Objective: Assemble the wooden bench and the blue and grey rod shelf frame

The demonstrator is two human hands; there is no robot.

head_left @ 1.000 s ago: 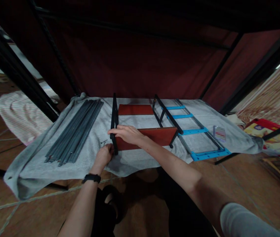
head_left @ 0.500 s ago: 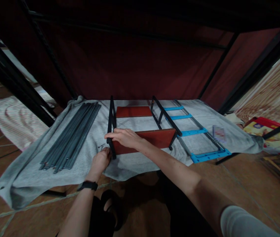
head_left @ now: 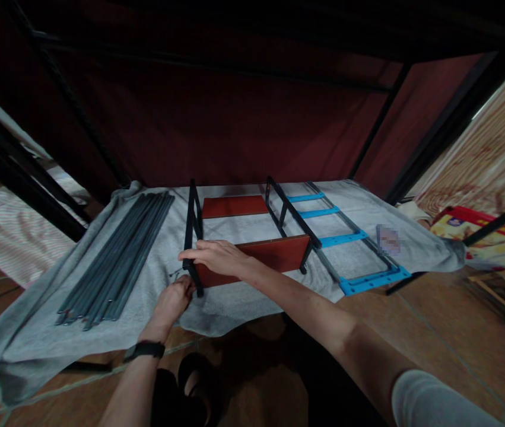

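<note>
A small shelf rack with black metal side frames lies in front of me on a grey cloth. Two red-brown boards join its sides, a near board and a far board. My right hand grips the near left corner, fingers over the black frame and the board's top edge. Low at the outer side of that corner, my left hand is closed, its fingertips against the frame's leg. Whatever it pinches is hidden. A few small dark screws lie on the cloth just beyond my left hand.
On the left of the grey cloth lies a bundle of grey metal tubes. To the right is a ladder-like frame with blue crosspieces, beside a small blurred packet. Black posts and a dark red curtain stand around.
The whole view has shifted a little, so things sit slightly lower and further left. Both hands stay at the same corner of the rack, with no clear change in grip.
</note>
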